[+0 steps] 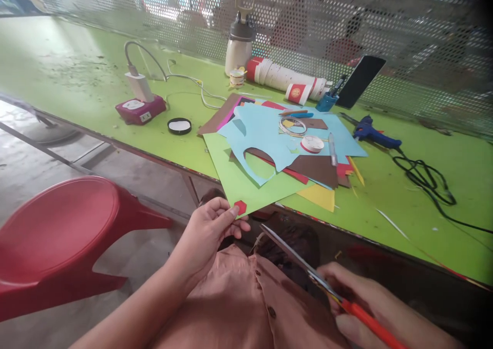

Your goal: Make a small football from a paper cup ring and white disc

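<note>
At the table's near edge, my left hand (215, 218) pinches a small red paper piece (240, 207) with straight-cut sides between thumb and fingers. The piece lies over the corner of a light green paper sheet (219, 159) that juts past the edge; whether the fingers also grip that sheet, I cannot tell. In my right hand (354, 297), lower right, are scissors (295, 256) with orange handles. Their blades look closed and point up and left, apart from the red piece. A cut light blue sheet (254, 128) with a curved opening lies on the green one.
On the green table (77, 82), a glue gun (375, 132) with a black cord lies right. White tape (311, 143), stacked paper cups (285, 77), a phone (362, 81) and a large bottle (239, 46) stand or lie behind. A red stool (65, 231) is at left.
</note>
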Demonstrator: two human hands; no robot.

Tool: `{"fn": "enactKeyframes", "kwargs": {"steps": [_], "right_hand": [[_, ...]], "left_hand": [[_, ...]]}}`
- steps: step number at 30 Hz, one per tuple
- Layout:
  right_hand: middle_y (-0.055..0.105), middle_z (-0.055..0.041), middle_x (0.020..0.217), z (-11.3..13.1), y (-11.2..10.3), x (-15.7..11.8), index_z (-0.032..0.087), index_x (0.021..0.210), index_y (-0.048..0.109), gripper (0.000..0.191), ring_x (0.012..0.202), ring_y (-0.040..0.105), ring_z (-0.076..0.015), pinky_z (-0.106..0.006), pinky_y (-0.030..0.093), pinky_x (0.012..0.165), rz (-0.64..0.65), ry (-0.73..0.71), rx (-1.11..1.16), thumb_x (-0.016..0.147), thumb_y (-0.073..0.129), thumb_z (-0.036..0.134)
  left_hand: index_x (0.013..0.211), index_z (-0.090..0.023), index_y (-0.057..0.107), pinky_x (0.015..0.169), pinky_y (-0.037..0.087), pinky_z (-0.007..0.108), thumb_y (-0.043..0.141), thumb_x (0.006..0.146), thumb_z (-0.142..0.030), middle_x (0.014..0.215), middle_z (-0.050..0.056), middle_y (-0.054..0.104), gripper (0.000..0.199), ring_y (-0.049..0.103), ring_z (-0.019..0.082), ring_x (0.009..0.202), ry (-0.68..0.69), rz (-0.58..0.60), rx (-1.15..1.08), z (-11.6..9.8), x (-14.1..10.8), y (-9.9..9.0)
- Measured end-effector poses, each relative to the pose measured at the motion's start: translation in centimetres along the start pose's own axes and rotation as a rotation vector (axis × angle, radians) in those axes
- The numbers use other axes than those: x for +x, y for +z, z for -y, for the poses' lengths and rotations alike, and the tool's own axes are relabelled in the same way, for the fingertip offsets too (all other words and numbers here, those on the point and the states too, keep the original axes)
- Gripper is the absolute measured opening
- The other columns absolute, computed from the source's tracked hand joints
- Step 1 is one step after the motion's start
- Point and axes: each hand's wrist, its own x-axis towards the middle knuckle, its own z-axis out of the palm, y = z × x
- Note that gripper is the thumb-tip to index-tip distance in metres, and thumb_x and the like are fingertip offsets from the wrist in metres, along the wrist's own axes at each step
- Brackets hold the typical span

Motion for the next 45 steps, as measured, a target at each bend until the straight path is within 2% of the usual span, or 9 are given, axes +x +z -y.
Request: {"fn": "enactKeyframes", "kwargs": {"steps": [2,7,13,19,25,30,36,45], "right_hand": [[0.064,-0.0034,0.078,0.4,1.0,1.1,0.023,0.101,0.065,0.049,0.066,0.059,-0.0174,-0.025,0.047,0.056,0.066,-0.019,0.039,0.079,0.063,0.067],[0.055,-0.0018,0.079,1.0,3.0,2.5,0.023,0.110,0.057,0.067,0.069,0.052,-0.0168,-0.027,0.042,0.063,0.041,-0.010,0.076,0.080,0.043,0.082],[0.049,0.0013,0.077,1.3,5.0,3.7,0.025,0.110,0.050,0.058,0.062,0.041,-0.0131,-0.025,0.031,0.053,0.031,-0.044,0.107,0.085,0.040,0.077],[0.047,0.0026,0.073,1.9,5.7,3.9,0.024,0.111,0.051,0.061,0.059,0.039,-0.0124,-0.025,0.026,0.051,-0.031,-0.073,0.112,0.086,0.038,0.078],[0.049,0.0025,0.071,2.8,5.7,3.8,0.023,0.108,0.053,0.061,0.059,0.041,-0.0125,-0.025,0.027,0.051,-0.059,-0.047,0.087,0.086,0.038,0.078],[0.054,0.0012,0.073,3.5,5.8,3.8,0.023,0.106,0.056,0.060,0.059,0.043,-0.0129,-0.024,0.033,0.054,-0.068,-0.054,0.095,0.086,0.041,0.077],[0.059,-0.0001,0.076,3.4,6.3,3.6,0.023,0.112,0.057,0.062,0.061,0.050,-0.0136,-0.023,0.039,0.055,-0.084,-0.021,0.133,0.085,0.044,0.077],[0.063,-0.0007,0.077,3.2,6.7,3.7,0.023,0.109,0.060,0.062,0.063,0.054,-0.0143,-0.024,0.039,0.057,-0.122,-0.033,0.055,0.087,0.040,0.077]], "left_hand": [[0.075,-0.014,0.058,0.052,0.046,0.016,0.084,0.070,-0.031,0.066,0.005,0.070,0.032,0.060,0.009,0.056,0.003,-0.003,-0.019,0.1,-0.1,0.0],[0.074,-0.014,0.058,0.051,0.046,0.017,0.086,0.066,-0.034,0.066,0.006,0.070,0.035,0.061,0.010,0.056,0.020,-0.004,-0.017,0.3,-0.1,0.1],[0.075,-0.014,0.059,0.054,0.049,0.017,0.083,0.071,-0.031,0.070,0.007,0.072,0.030,0.061,0.009,0.057,0.007,-0.004,0.008,0.3,-0.1,0.3],[0.075,-0.013,0.062,0.064,0.055,0.021,0.085,0.069,-0.031,0.079,0.005,0.072,0.029,0.064,0.012,0.066,0.022,-0.029,-0.011,0.2,-0.3,0.5],[0.072,-0.014,0.063,0.065,0.057,0.021,0.087,0.066,-0.032,0.081,0.004,0.071,0.030,0.067,0.015,0.076,0.040,-0.028,-0.048,0.3,-0.3,0.5],[0.072,-0.014,0.063,0.065,0.057,0.021,0.087,0.065,-0.032,0.083,0.005,0.072,0.031,0.068,0.015,0.077,0.035,-0.038,-0.053,0.4,-0.3,0.5],[0.073,-0.014,0.063,0.066,0.057,0.021,0.086,0.067,-0.032,0.084,0.005,0.072,0.030,0.068,0.015,0.078,0.032,-0.018,-0.041,0.6,-0.3,0.3],[0.073,-0.014,0.062,0.067,0.057,0.021,0.085,0.069,-0.031,0.084,0.004,0.072,0.028,0.068,0.014,0.078,0.029,-0.005,-0.035,0.7,-0.1,0.1]]}}
